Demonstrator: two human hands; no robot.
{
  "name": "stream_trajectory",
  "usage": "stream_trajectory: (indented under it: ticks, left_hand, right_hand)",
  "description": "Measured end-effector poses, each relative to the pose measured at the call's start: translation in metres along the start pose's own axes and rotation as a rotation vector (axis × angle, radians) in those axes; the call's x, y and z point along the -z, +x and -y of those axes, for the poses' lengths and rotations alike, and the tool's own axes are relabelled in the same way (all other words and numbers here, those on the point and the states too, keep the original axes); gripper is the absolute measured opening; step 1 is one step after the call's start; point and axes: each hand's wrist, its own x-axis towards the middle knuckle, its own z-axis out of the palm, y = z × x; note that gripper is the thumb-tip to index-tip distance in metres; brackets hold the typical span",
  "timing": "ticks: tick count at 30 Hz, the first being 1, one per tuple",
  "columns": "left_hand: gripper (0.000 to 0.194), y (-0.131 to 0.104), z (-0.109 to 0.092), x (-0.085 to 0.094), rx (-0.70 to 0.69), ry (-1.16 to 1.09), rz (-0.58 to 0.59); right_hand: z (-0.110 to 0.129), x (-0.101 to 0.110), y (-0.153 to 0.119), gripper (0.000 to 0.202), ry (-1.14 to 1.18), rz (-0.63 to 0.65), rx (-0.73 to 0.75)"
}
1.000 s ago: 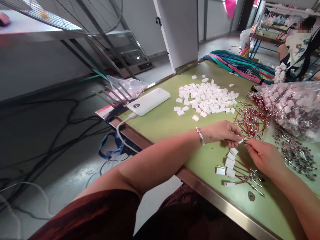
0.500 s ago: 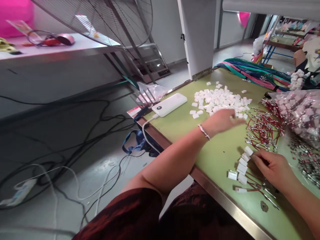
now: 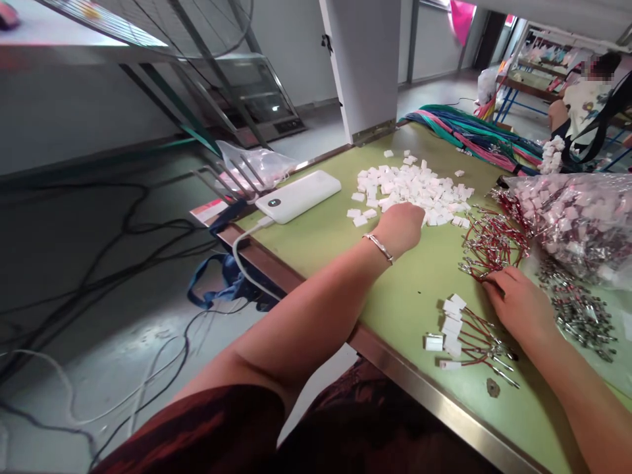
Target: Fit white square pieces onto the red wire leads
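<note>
Past the desk edge (image 3: pixel 429 390), white connectors (image 3: pixel 417 184) and red wires (image 3: pixel 495 238) are apparently being picked; fingers (image 3: pixel 500 277): grip cannot be told; precise pinching seems needed.

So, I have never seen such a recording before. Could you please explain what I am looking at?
There is no machine here: these are a person's two bare hands, seen by one camera worn on the head, looking forward and down. The left hand is at the near edge of a pile of white connector housings. The right hand has its fingertips at loose red wires with metal ends. I cannot tell whether either hand holds anything.

On the green table there is also a group of housings with red wires attached, small metal parts, a clear plastic bag of white pieces, coloured wire bundles and a white power bank with a cable.
</note>
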Motion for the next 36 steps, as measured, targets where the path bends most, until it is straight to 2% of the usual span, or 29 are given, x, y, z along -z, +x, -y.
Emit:
stream_trajectory:
  ticks: [4, 8, 13, 15, 17, 19, 22, 25, 29, 33, 36]
  left_hand:
    - [0.033, -0.005, -0.003, 0.005, -0.006, -0.025, -0.019]
    - [0.036, -0.004, -0.004, 0.004, 0.020, -0.107, -0.023]
    - [0.040, -0.001, 0.002, -0.001, -0.033, -0.275, -0.089]
    - [0.040, 0.000, 0.004, -0.001, -0.071, -0.396, -0.142]
    - [0.038, 0.000, 0.003, 0.000, -0.105, -0.582, -0.143]
    - [0.035, -0.002, -0.002, 0.000, -0.120, -0.802, -0.066]
    - [0.033, -0.005, -0.012, -0.004, -0.126, -1.105, 0.114]
    - [0.030, -0.005, -0.020, -0.012, -0.112, -1.314, 0.264]
    - [0.024, -0.005, -0.024, -0.021, -0.144, -1.454, 0.392]
    - [0.029, -0.007, -0.027, -0.023, -0.208, -1.540, 0.500]
    - [0.025, -0.010, -0.029, -0.021, -0.217, -1.547, 0.522]
  right_hand:
    - [0.003, 0.004, -0.001, 0.021, 0.051, -0.053, 0.084]
    - [0.005, 0.008, -0.002, 0.024, 0.078, -0.117, 0.140]
    - [0.013, 0.005, -0.001, 0.019, -0.007, -0.014, 0.063]
    - [0.015, 0.002, 0.000, 0.021, -0.021, 0.039, 0.044]
    - [0.014, 0.000, 0.001, 0.022, 0.025, 0.054, 0.025]
    - [0.011, 0.001, 0.003, 0.021, 0.153, 0.016, 0.024]
    - [0.007, 0.010, 0.004, 0.020, 0.377, -0.123, 0.063]
    - [0.005, 0.019, 0.003, 0.019, 0.448, -0.203, 0.010]
    - [0.007, 0.021, -0.001, 0.018, 0.434, -0.159, -0.055]
    - [0.011, 0.020, -0.001, 0.019, 0.473, -0.167, 0.025]
    - [0.011, 0.021, -0.001, 0.019, 0.457, -0.197, 0.045]
